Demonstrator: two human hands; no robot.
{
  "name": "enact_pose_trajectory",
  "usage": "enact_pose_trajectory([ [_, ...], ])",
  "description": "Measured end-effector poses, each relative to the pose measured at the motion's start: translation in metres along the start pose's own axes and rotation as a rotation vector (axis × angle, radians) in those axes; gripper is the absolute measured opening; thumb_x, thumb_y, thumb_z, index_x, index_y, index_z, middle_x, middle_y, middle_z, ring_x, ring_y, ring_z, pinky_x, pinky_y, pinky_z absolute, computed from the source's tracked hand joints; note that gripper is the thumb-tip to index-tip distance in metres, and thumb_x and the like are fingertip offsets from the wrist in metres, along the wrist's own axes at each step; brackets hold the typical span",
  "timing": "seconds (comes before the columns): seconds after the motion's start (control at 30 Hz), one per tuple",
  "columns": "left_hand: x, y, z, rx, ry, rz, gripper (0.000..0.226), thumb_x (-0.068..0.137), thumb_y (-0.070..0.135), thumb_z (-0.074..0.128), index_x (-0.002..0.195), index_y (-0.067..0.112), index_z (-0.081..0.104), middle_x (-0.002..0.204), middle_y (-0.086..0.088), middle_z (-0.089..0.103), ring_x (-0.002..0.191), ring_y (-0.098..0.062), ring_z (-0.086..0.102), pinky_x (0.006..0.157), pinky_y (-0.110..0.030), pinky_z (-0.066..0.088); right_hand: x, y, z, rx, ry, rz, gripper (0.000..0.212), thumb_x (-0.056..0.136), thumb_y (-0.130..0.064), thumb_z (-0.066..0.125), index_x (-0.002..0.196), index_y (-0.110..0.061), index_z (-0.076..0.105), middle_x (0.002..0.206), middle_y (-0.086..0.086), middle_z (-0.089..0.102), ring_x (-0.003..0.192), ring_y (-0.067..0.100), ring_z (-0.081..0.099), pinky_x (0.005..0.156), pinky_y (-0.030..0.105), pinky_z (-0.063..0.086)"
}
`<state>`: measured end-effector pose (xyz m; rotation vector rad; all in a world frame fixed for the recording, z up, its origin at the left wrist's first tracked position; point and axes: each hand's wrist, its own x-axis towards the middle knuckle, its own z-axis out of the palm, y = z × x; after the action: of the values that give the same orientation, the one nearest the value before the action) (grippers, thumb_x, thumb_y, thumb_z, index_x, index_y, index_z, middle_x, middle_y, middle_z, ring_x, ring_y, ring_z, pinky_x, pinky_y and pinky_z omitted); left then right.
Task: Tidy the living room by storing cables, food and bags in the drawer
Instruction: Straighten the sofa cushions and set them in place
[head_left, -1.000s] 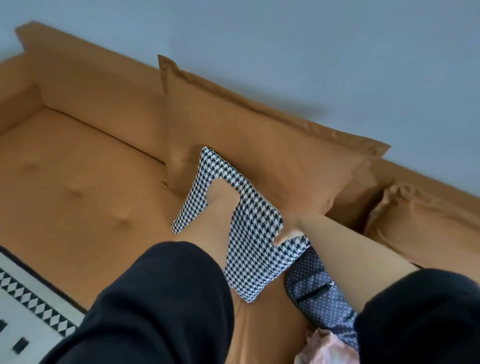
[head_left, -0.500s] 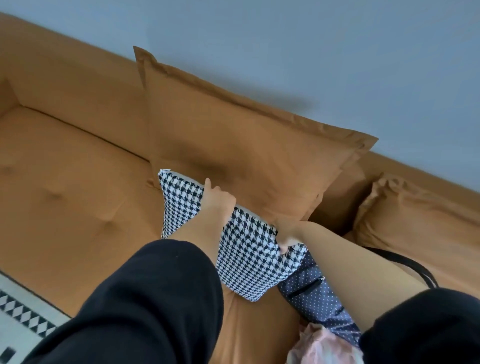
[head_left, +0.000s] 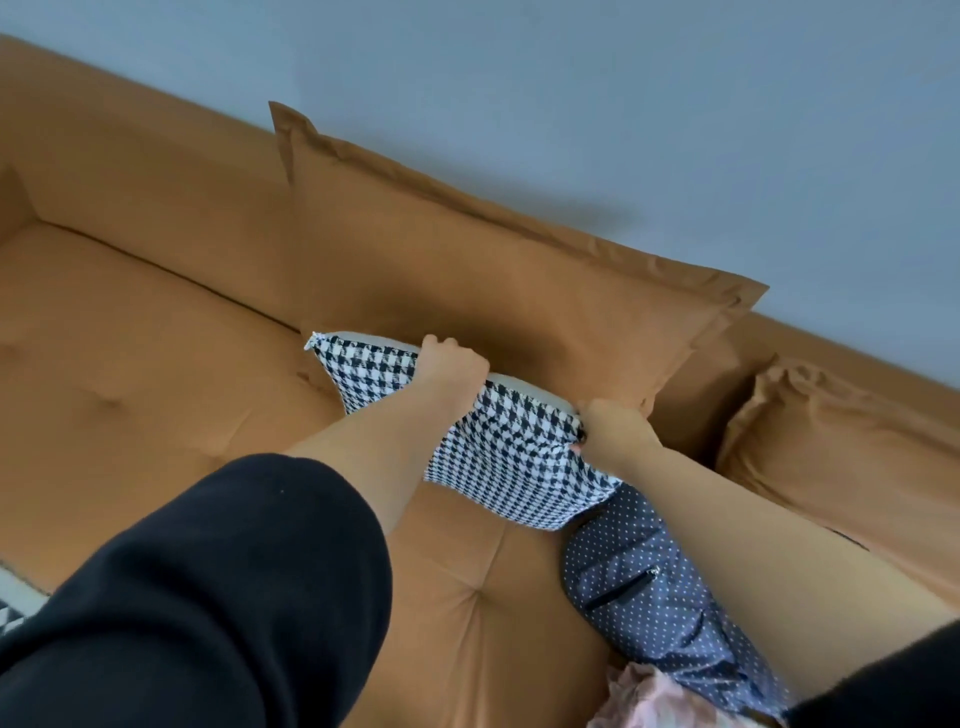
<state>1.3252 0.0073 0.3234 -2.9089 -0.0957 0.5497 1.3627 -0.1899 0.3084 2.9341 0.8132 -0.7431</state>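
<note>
A black-and-white houndstooth cushion (head_left: 498, 457) lies tilted on the orange sofa seat (head_left: 156, 395), in front of a large orange back cushion (head_left: 493, 291). My left hand (head_left: 452, 366) grips the houndstooth cushion's top edge. My right hand (head_left: 613, 431) grips its right upper corner. Below it lies a grey-blue dotted bag (head_left: 649, 587) with a black zip, partly under my right arm. A pale pink crumpled thing (head_left: 654, 699) shows at the bottom edge.
A second orange cushion (head_left: 841, 441) lies at the right against the sofa back. A black strap (head_left: 847, 538) peeks out beyond my right arm. A patterned rug (head_left: 15, 603) shows at the lower left. The blue-grey wall (head_left: 623, 104) stands behind.
The houndstooth cushion went from leaning upright to tipped flatter. My left hand moved from its face to its top edge, and my right hand shifted to its upper corner.
</note>
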Motion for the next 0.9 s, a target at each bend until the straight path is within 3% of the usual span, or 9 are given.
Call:
enact_pose_trajectory([
  [0.07, 0.014, 0.000, -0.004, 0.032, 0.045, -0.023, 0.050, 0.088, 0.011, 0.057, 0.136, 0.017, 0.042, 0.126, -0.007, 0.054, 0.122, -0.028, 0.043, 0.106, -0.047, 0.028, 0.009, 0.007, -0.001, 0.006, 0.002, 0.056, 0.042, 0.087, -0.028, 0.062, 0.122, -0.013, 0.043, 0.109, 0.008, 0.057, 0.103, 0.028, 0.056, 0.083, 0.039, 0.048],
  [0.17, 0.024, 0.004, 0.007, -0.009, -0.010, -0.109, 0.085, 0.088, 0.018, 0.061, 0.153, 0.019, 0.006, 0.157, -0.015, 0.015, 0.144, -0.035, 0.013, 0.115, -0.056, 0.012, 0.018, 0.010, 0.000, -0.108, 0.022, 0.100, 0.076, 0.090, -0.043, 0.055, 0.148, -0.016, 0.013, 0.143, 0.012, 0.032, 0.130, 0.031, 0.035, 0.105, 0.050, 0.031],
  [0.33, 0.032, 0.010, 0.023, -0.178, -0.070, -0.122, 0.089, 0.089, 0.012, 0.058, 0.152, 0.022, -0.004, 0.160, -0.012, -0.006, 0.146, -0.036, -0.004, 0.116, -0.055, 0.010, 0.046, 0.015, -0.063, -0.054, 0.696, 0.083, 0.069, 0.092, -0.032, 0.054, 0.147, -0.013, 0.017, 0.151, 0.013, 0.022, 0.141, 0.028, 0.016, 0.116, 0.044, 0.009],
  [0.4, 0.034, 0.007, 0.025, -0.149, -0.049, -0.118, 0.091, 0.087, 0.011, 0.060, 0.152, 0.022, -0.003, 0.160, -0.012, -0.006, 0.146, -0.036, -0.003, 0.116, -0.055, 0.011, 0.059, 0.031, -0.090, -0.083, 0.564, 0.217, 0.096, 0.083, -0.050, 0.062, 0.150, -0.014, 0.003, 0.155, 0.015, 0.014, 0.144, 0.030, 0.007, 0.115, 0.052, 0.001],
  [0.47, 0.034, 0.006, 0.024, -0.143, -0.032, -0.120, 0.087, 0.087, 0.010, 0.059, 0.152, 0.021, 0.003, 0.159, -0.012, -0.002, 0.146, -0.035, -0.002, 0.116, -0.055, 0.011, 0.069, 0.046, -0.098, -0.196, 0.334, 0.258, 0.117, 0.069, -0.063, 0.069, 0.149, -0.015, -0.001, 0.151, 0.016, 0.026, 0.141, 0.032, 0.020, 0.111, 0.059, 0.008],
  [0.57, 0.033, 0.015, 0.018, -0.127, 0.015, -0.120, 0.068, 0.084, 0.012, 0.062, 0.142, 0.015, 0.027, 0.148, -0.013, 0.031, 0.141, -0.032, 0.021, 0.114, -0.058, 0.013, 0.066, 0.054, -0.088, -0.320, 0.202, 0.143, 0.085, 0.065, -0.048, 0.080, 0.130, -0.016, 0.034, 0.121, 0.011, 0.054, 0.110, 0.029, 0.050, 0.093, 0.045, 0.042],
  [0.67, 0.033, 0.017, 0.015, -0.091, 0.071, -0.111, 0.061, 0.080, 0.009, 0.064, 0.134, 0.015, 0.036, 0.119, -0.006, 0.053, 0.119, -0.027, 0.044, 0.109, -0.059, 0.023, 0.058, 0.051, -0.084, -0.338, 0.202, 0.060, 0.039, 0.079, -0.029, 0.072, 0.095, -0.019, 0.039, 0.098, 0.004, 0.061, 0.084, 0.024, 0.053, 0.066, 0.034, 0.040],
  [0.8, 0.034, 0.021, 0.017, -0.029, 0.088, -0.075, 0.053, 0.081, 0.007, 0.062, 0.129, 0.020, 0.043, 0.116, -0.006, 0.053, 0.111, -0.027, 0.046, 0.095, -0.047, 0.036, 0.051, 0.071, -0.103, -0.344, 0.284, 0.082, 0.023, 0.080, -0.014, 0.062, 0.097, -0.019, 0.048, 0.100, 0.003, 0.061, 0.095, 0.028, 0.058, 0.068, 0.032, 0.041],
  [0.9, 0.035, 0.029, 0.016, -0.037, 0.092, -0.084, 0.043, 0.082, 0.007, 0.060, 0.121, 0.017, 0.049, 0.112, -0.006, 0.053, 0.108, -0.027, 0.046, 0.091, -0.044, 0.038, 0.041, 0.091, -0.104, -0.404, 0.281, 0.165, 0.037, 0.080, -0.025, 0.069, 0.110, -0.017, 0.048, 0.110, 0.007, 0.059, 0.105, 0.030, 0.054, 0.078, 0.036, 0.041],
])
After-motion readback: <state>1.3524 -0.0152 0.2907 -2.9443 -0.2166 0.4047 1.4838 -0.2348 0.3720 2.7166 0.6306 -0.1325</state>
